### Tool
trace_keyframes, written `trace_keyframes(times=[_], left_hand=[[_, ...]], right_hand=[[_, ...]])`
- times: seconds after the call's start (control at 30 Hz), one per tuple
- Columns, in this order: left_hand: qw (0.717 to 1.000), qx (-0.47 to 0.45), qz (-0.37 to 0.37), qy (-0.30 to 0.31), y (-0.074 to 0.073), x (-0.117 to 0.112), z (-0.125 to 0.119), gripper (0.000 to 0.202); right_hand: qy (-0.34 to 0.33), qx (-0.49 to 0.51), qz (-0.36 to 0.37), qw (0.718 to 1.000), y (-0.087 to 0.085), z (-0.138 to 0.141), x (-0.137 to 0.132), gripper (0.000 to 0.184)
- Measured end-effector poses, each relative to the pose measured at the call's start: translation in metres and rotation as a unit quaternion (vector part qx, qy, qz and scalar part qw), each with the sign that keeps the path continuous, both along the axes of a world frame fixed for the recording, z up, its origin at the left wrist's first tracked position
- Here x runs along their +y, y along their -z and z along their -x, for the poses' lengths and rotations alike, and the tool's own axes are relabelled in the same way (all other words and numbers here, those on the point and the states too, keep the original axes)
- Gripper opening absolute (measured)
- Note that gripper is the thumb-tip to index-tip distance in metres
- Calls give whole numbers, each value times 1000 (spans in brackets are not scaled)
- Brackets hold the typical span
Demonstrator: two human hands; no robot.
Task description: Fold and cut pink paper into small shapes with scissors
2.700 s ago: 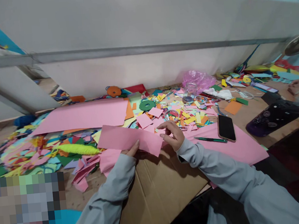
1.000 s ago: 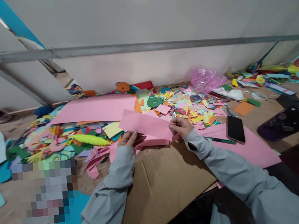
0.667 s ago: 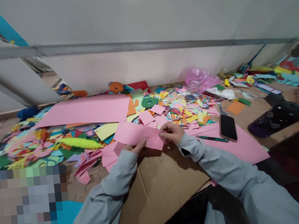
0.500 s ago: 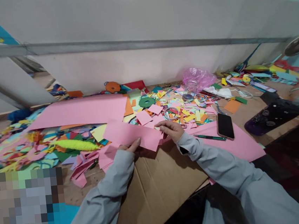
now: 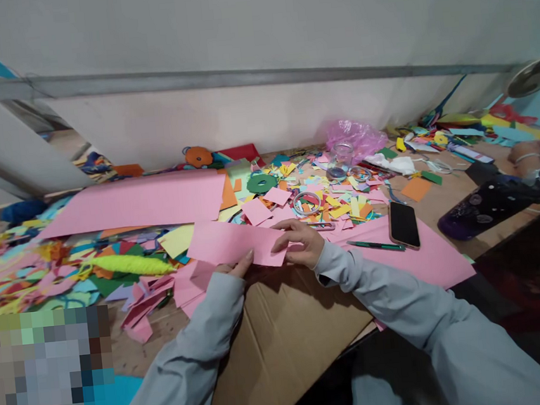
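Observation:
A strip of pink paper is held up just above a sheet of brown cardboard. My left hand pinches its lower edge, thumb on top and the other fingers hidden beneath. At the strip's right end, my right hand has its fingers curled over the paper. Pink offcuts and folded pink pieces lie left of my left hand. Close beyond my right hand are small pink squares and a roll of clear tape.
Right of my hands, a phone and a pen rest on pink paper. A dark tumbler lies tilted at the right, near another person's hand. Colourful scraps and a large pink sheet cover the left. A white panel stands behind.
My right hand has shifted slightly left and its fingers now curl over the strip's right end. The strip is tilted less. Another person's hand has appeared at the right by the tumbler.

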State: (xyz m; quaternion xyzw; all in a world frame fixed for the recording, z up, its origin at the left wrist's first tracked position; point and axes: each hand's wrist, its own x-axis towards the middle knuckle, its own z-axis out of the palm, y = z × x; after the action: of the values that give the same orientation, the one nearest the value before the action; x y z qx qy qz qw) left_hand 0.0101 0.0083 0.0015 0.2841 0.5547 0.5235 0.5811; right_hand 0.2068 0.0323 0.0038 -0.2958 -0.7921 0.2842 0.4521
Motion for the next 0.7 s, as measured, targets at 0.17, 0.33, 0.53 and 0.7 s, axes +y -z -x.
trace_keyframes(times=[0.17,0.33,0.53,0.7], left_hand=[[999,19,-15,44,0,-4,-5,49],[995,-61,-1,76,13,-5,-10,60],[996,-29,-4,82,23,-3,-10,74],[994,-49,1,98,22,-6,-11,77]], right_hand=[[52,39,69,995,3,1,2,25],[96,76,141,982,4,5,1,35],[132,77,151,977,2,7,-1,30],[139,84,146,976,3,6,-2,25]])
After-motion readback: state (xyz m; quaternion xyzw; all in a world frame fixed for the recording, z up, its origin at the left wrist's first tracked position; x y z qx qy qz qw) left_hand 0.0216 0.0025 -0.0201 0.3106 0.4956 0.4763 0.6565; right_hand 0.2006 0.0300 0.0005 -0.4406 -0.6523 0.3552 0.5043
